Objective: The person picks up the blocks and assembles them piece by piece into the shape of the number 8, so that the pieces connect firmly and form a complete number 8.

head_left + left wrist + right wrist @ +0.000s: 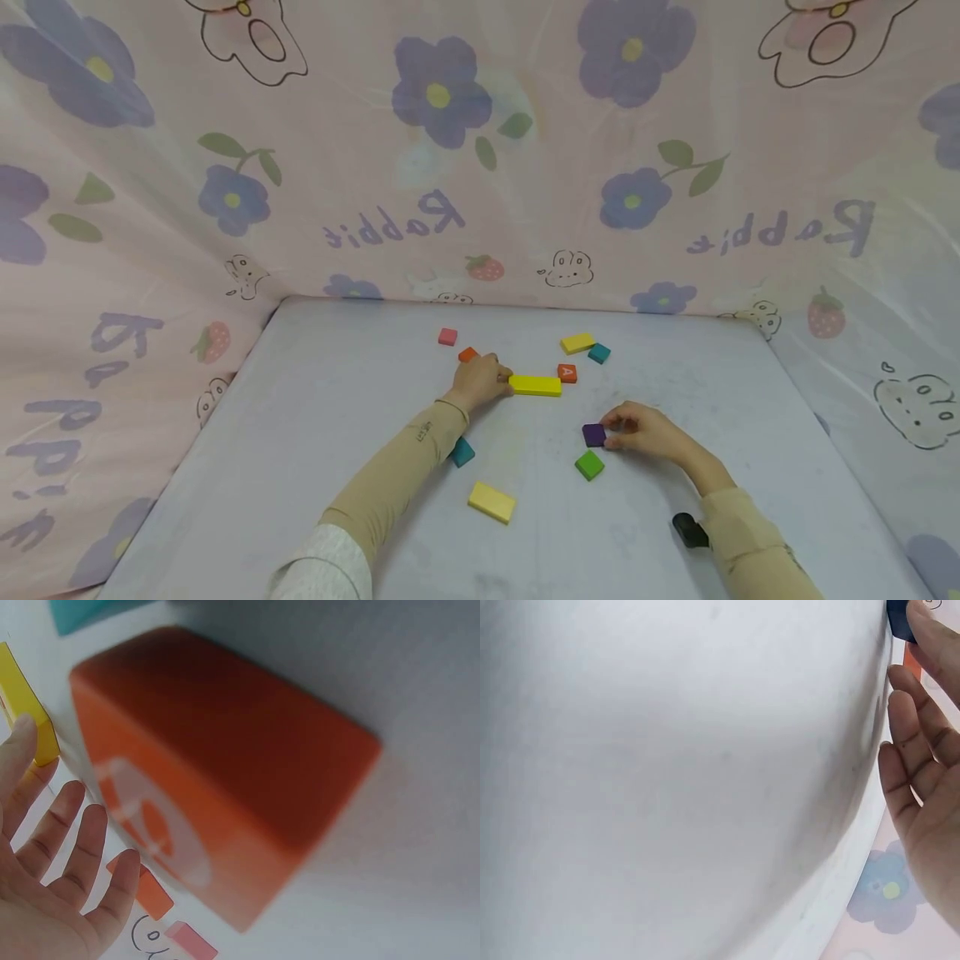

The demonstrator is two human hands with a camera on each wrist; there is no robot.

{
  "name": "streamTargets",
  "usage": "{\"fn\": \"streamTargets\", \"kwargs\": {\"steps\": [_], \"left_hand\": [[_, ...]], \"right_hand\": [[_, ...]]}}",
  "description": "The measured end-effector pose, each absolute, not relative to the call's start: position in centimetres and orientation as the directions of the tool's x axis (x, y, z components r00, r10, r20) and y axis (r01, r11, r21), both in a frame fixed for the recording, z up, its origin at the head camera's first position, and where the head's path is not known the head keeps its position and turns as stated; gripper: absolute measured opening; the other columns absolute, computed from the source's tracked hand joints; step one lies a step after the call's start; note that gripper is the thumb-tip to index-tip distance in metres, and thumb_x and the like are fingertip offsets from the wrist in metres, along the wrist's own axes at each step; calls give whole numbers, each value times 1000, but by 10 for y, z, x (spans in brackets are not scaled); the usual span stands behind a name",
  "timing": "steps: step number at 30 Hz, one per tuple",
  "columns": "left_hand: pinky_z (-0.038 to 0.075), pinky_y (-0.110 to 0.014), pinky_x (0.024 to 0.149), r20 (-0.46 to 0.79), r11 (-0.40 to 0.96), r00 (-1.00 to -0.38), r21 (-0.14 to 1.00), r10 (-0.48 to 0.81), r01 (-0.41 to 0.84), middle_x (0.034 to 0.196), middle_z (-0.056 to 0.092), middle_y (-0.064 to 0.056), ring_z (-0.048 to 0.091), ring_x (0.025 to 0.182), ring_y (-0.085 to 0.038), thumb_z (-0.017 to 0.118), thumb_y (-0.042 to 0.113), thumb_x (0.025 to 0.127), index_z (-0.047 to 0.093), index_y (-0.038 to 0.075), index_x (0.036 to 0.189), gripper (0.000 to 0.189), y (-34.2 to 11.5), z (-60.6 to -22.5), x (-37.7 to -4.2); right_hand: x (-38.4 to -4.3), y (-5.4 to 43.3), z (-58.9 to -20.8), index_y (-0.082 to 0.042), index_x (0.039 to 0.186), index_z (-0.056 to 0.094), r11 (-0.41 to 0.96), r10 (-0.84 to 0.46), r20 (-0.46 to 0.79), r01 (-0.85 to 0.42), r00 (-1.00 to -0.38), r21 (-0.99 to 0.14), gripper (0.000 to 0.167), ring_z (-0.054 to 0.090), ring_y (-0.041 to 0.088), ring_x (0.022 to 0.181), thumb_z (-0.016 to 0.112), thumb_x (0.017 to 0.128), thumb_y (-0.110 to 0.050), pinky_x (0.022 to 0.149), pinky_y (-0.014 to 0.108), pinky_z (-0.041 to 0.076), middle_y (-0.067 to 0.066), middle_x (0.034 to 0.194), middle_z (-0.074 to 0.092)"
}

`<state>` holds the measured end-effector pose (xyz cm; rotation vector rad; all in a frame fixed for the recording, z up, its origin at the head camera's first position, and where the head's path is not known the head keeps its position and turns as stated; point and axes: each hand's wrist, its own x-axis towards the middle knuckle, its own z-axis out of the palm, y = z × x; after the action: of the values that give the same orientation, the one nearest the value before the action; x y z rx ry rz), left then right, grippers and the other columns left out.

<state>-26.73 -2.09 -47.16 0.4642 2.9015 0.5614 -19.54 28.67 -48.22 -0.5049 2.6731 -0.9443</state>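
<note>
My left hand [480,383] pinches the left end of a long bright yellow block [536,386] between thumb and index finger; the other fingers are spread loosely in the left wrist view. An orange block [468,355] lies just beyond its knuckles. To the right, my right hand [647,431] holds a dark purple block [594,435] at its right side with thumb and index fingertips. Only a corner of the purple block [901,621] shows in the right wrist view. A green block [589,465] lies just in front of it. Another orange block [567,373], lettered A, sits by the yellow block's right end.
A pale yellow block [577,343] and a teal block [599,353] lie at the back, a pink block [447,337] back left. Nearer are a second teal block [462,452], partly under the left forearm, and another pale yellow block [492,502]. A large lettered orange block [225,757] looms near the left wrist camera.
</note>
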Motion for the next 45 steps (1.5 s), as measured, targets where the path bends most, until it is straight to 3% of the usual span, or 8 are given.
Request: {"fn": "streamTargets", "kwargs": {"steps": [29, 45], "left_hand": [[38, -19, 58, -83, 876, -939, 396, 334, 276, 91, 63, 0, 51, 69, -12, 73, 35, 79, 68, 22, 114, 38, -20, -469, -263], [40, -19, 57, -68, 878, -942, 387, 330, 280, 93, 63, 0, 51, 69, -12, 72, 36, 79, 68, 23, 114, 38, -22, -472, -267]], "right_hand": [[-227, 249, -475, -12, 115, 63, 825, -292, -200, -141, -935, -547, 34, 51, 16, 80, 65, 86, -31, 73, 31, 45, 3, 91, 61], [-230, 243, -477, -11, 115, 64, 840, -303, -155, -187, -940, -510, 32, 51, 16, 77, 64, 87, -28, 71, 32, 44, 2, 88, 62]]}}
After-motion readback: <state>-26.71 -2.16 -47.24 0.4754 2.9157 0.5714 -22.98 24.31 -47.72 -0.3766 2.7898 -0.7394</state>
